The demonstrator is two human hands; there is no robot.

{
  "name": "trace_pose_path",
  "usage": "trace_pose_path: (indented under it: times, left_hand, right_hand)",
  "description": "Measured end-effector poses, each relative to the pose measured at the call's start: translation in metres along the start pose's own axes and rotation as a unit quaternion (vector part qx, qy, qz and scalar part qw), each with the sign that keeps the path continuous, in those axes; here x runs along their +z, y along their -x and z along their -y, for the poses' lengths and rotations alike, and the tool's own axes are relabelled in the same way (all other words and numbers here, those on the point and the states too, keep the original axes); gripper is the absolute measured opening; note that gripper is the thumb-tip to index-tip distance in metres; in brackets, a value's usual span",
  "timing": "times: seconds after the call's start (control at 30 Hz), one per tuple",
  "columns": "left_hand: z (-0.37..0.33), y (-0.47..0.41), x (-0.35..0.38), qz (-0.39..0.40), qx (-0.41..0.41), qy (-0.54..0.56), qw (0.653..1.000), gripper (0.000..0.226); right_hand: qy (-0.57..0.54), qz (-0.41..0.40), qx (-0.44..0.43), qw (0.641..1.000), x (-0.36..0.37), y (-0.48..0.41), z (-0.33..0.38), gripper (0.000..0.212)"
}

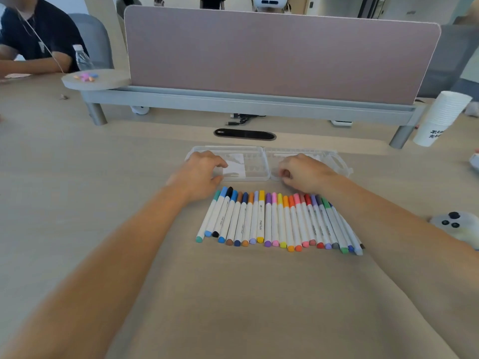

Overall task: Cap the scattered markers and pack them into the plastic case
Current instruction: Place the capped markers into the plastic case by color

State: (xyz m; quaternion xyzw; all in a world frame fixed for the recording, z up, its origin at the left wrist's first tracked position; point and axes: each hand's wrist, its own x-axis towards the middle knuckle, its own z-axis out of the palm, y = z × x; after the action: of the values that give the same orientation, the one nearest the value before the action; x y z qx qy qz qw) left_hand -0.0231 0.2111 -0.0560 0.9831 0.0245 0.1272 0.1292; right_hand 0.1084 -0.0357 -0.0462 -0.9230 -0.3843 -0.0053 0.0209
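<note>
A clear plastic case [255, 164] lies open and flat on the table, its two halves side by side, with a white paper slip in the left half. My left hand [199, 174] is curled over the left half, fingers on top and thumb at its near edge. My right hand [305, 174] curls at the near edge of the right half, close to the hinge. In front of the case lie several white-barrelled markers [274, 218] in one tight row, coloured caps on both ends. Neither hand touches them.
A pink desk divider [280, 55] on a grey rail closes off the back. A stack of paper cups [440, 117] stands at the right, and a white controller [458, 226] lies by my right forearm. A person [33, 35] and a water bottle [82, 58] are at the far left.
</note>
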Motion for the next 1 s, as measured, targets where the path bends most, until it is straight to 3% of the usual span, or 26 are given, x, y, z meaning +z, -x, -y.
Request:
trace_pose_path:
  times: [0.27, 0.37, 0.5, 0.73, 1.0]
  left_hand:
    - [-0.030, -0.014, -0.010, -0.044, 0.060, -0.192, 0.979, 0.061]
    - [-0.047, -0.005, -0.023, -0.058, 0.088, -0.212, 0.972, 0.071]
    - [-0.069, 0.023, -0.041, -0.024, 0.132, -0.258, 0.957, 0.083]
    - [-0.098, 0.111, -0.037, 0.121, 0.122, -0.220, 0.960, 0.079]
    - [-0.101, 0.206, -0.022, 0.126, 0.163, -0.143, 0.968, 0.064]
  right_hand:
    - [0.013, -0.056, -0.079, 0.995, -0.042, 0.028, 0.013, 0.012]
    - [0.011, -0.068, -0.095, 0.993, -0.064, 0.061, 0.021, 0.010]
    - [0.003, -0.077, -0.117, 0.990, -0.078, 0.105, 0.031, 0.006]
    - [-0.068, -0.092, -0.148, 0.982, -0.042, 0.194, 0.061, 0.007]
    - [-0.118, -0.052, -0.161, 0.978, -0.012, 0.267, 0.099, 0.009]
